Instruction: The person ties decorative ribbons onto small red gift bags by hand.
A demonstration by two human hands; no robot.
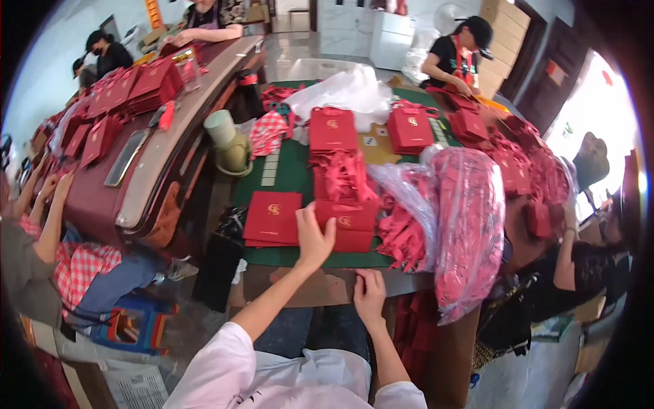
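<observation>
While my left hand (316,242), thumb spread from fingers, touches the red bag (360,222) on the green mat (293,170), I cannot tell whether my curled right hand (369,292) grips anything; the bag looks light, stiffish, best pinched along its side.

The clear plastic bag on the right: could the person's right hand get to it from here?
Probably yes: the right hand is at the near edge of the table, and the bag bulges over that edge, with nothing visibly blocking the way.
</observation>
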